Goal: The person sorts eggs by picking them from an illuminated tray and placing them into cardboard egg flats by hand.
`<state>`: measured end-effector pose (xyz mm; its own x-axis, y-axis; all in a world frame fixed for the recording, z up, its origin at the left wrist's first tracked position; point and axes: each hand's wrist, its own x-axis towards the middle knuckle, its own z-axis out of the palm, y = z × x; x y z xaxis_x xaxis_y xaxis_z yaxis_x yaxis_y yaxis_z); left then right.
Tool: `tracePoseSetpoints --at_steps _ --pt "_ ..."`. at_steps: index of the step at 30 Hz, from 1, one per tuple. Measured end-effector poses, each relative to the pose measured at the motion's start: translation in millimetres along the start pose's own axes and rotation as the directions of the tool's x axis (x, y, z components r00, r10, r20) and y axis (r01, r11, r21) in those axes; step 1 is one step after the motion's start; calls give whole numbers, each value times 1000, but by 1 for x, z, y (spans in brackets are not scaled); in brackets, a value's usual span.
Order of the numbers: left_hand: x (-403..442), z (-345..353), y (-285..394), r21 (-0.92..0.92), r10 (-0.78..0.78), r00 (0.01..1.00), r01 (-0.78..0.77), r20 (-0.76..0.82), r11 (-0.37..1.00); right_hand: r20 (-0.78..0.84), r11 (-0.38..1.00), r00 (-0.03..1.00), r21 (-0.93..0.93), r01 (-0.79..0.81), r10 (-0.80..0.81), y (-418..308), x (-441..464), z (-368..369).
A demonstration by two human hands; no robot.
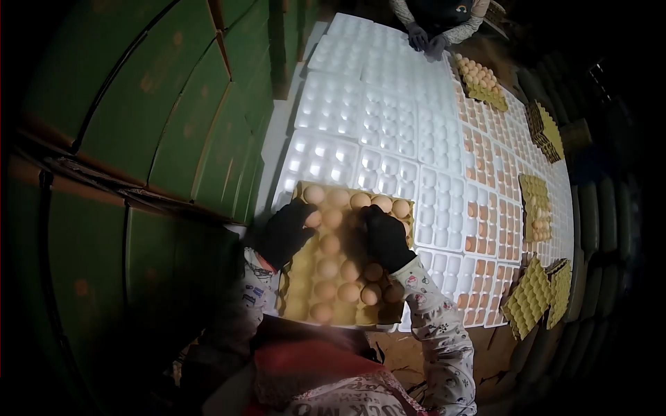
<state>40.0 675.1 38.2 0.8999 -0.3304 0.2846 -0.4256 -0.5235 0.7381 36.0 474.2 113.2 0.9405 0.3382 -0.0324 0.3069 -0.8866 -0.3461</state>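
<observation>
A yellow-brown pulp egg tray (pixel 297 281) lies in front of me, partly filled with brown eggs (pixel 329 244). At its left edge is my left hand (pixel 283 234) in a black glove, its fingers and thumb closed around an egg (pixel 312 219). My right hand (pixel 386 237), also black-gloved, is over the tray's right half with its fingers curled down among the eggs. What the right fingers hold, if anything, is hidden. Several tray cups on the left have no egg.
White moulded trays (pixel 326 158) cover the table; those on the right hold brown eggs (pixel 477 156). More pulp trays (pixel 528 297) lie along the right side, one piled with eggs (pixel 479 75). Green boxes (pixel 149 97) are stacked at left. Across the table are a co-worker's gloved hands (pixel 428 43).
</observation>
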Motion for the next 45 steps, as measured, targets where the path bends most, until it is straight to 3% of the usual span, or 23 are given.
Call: tracePoseSetpoints --at_steps 2,3,5,7,10,13,14,16,17,18,19,22,28,29,30,32,34,35,37,38,42,44,45 --pt "2 8 4 369 70 997 -61 -11 927 64 994 995 -85 -64 70 -7 1 21" --pt "8 9 10 437 -113 988 55 107 898 91 987 990 -131 -95 108 -5 3 35" --pt "10 12 0 392 -68 993 25 97 919 147 963 973 -231 -140 177 -2 5 45" --pt "14 0 -3 354 -29 993 -12 111 935 229 942 915 -34 -334 333 10 13 36" --pt "9 -11 -22 -134 -128 990 136 63 982 185 878 965 412 -246 183 48 7 17" --pt "9 -11 -30 -812 -472 881 304 39 499 173 133 948 968 -214 268 61 6 16" --pt "15 -16 -25 -913 -529 845 273 77 304 143 247 941 943 -224 307 56 11 8" --pt "28 -8 -45 -482 -297 945 199 -135 853 -269 831 956 553 55 116 84 29 53" --pt "34 -3 -45 -184 -75 979 40 -188 982 -219 992 976 125 22 6 48 30 18" --pt "39 3 -42 133 154 974 -133 -164 982 -42 978 979 -64 -200 198 19 36 5" --pt "41 3 -22 315 -103 994 86 38 945 -61 960 970 -140 -244 237 8 40 23" --pt "44 15 -18 467 -60 998 61 -17 882 -33 956 990 -258 -139 136 -11 32 1" --pt "39 2 -25 93 -98 991 107 -89 990 28 995 999 -94 -24 27 28 38 -2" --pt "39 9 -34 -11 -17 984 15 -175 1000 -33 978 995 190 -82 90 52 32 13" --pt "48 -1 -5 -337 -241 971 228 3 913 -93 866 984 491 -89 153 75 26 28" --pt "45 4 6 -764 -445 849 482 286 429 -338 695 921 710 113 195 96 11 37" --pt "43 27 31 -871 -451 841 434 300 229 -389 921 921 363 142 12 92 -10 20" --pt "43 37 44 -908 -454 837 401 307 125 -196 963 968 247 -107 158 86 -5 21" --pt "39 56 63 -823 -262 895 173 361 -542 -172 996 983 69 -58 69 76 6 14" --pt "38 64 73 -737 -155 931 153 331 -658 -190 1000 982 -12 -24 21 71 14 14" --pt "31 66 111 -648 -267 871 75 413 -758 -155 959 961 207 -196 230 72 76 78" --pt "25 66 110 -656 -59 915 239 398 -716 -96 914 945 301 -272 312 64 92 89" --pt "23 73 112 -982 -358 915 162 184 -92 -54 895 962 383 -228 268 65 88 83"
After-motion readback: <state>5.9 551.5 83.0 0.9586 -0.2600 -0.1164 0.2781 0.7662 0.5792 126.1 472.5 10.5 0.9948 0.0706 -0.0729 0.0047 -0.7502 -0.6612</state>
